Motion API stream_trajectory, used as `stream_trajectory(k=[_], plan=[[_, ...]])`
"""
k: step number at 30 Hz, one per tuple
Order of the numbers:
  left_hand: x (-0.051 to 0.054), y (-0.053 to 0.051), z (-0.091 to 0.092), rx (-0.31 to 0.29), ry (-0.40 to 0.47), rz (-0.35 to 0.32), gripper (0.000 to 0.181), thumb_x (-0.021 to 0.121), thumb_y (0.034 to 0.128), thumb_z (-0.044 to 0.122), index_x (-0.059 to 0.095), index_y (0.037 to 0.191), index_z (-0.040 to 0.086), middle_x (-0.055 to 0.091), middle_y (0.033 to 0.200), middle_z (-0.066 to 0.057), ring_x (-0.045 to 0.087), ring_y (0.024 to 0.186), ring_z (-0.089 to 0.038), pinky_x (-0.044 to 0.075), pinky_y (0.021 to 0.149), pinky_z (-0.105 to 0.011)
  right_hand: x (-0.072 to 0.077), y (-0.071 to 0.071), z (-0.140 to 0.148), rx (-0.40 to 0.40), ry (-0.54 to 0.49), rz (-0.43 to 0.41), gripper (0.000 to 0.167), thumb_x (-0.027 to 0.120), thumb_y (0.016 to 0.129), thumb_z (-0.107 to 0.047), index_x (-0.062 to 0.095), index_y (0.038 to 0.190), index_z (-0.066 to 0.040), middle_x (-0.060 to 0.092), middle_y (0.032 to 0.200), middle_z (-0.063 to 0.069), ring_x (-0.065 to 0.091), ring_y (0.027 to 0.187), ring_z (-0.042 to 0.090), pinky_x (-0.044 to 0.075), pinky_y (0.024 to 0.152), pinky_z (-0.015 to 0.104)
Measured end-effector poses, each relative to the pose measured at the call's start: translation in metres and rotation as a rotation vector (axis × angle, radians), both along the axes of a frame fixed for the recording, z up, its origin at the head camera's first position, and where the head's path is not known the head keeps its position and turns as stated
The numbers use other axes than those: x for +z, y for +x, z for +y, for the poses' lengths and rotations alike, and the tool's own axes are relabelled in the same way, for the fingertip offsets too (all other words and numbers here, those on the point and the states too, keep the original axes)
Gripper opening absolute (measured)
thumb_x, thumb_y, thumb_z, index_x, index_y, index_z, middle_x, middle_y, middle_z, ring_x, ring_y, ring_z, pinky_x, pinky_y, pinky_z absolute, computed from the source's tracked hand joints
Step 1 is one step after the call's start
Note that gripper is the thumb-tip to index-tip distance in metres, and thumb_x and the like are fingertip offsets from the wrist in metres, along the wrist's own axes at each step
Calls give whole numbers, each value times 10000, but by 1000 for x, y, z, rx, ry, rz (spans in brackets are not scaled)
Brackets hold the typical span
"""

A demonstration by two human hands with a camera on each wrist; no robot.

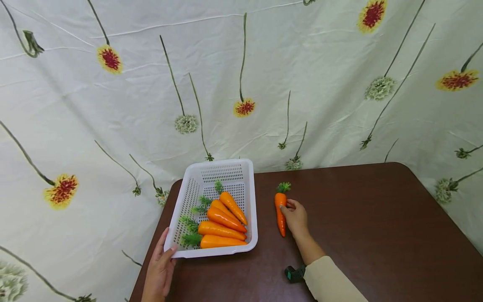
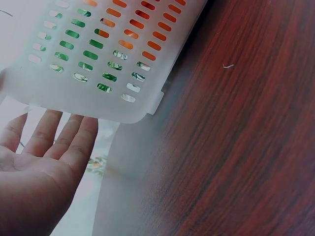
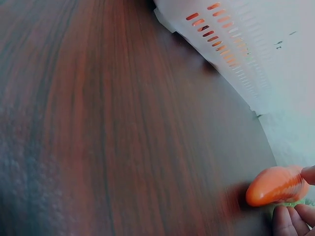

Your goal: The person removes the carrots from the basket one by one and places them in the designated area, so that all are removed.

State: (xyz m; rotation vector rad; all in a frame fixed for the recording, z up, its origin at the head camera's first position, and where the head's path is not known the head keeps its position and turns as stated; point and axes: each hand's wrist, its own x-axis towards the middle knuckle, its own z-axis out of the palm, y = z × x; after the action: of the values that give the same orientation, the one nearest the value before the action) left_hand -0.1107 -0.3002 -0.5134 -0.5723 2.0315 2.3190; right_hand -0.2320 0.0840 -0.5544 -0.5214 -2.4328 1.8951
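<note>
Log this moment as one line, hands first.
left hand: grips white basket, near-left corner | right hand: holds single carrot, right of basket | inside basket: five carrots

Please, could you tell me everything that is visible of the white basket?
The white basket is rectangular, with rounded corners, a smooth rim and perforated walls and floor; it looks plastic. It is open side up at the left side of the brown table, holding five orange carrots with green tops. The left hand grips its near left corner.
</note>
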Motion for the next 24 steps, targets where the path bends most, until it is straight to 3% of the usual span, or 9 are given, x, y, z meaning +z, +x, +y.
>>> stream_trajectory(k=[14, 24], plan=[[2, 0, 1, 13, 9, -21, 662, 542, 1054, 285, 202, 1620, 341, 233, 1632, 11, 566, 1157, -1, 534, 920, -167, 2, 2, 3, 12, -27, -10, 528, 677, 948, -216, 544, 1411, 1, 612, 1354, 215, 614, 1155, 325, 516, 928, 424], [0, 0, 1, 27, 7, -16, 656, 548, 1052, 281, 219, 1617, 332, 257, 1617, 15, 582, 1142, -12, 539, 920, -176, 5, 1, 4, 6, -70, 42, 497, 696, 941, -194, 571, 1398, -41, 637, 1335, 182, 627, 1034, 245, 485, 773, 222]])
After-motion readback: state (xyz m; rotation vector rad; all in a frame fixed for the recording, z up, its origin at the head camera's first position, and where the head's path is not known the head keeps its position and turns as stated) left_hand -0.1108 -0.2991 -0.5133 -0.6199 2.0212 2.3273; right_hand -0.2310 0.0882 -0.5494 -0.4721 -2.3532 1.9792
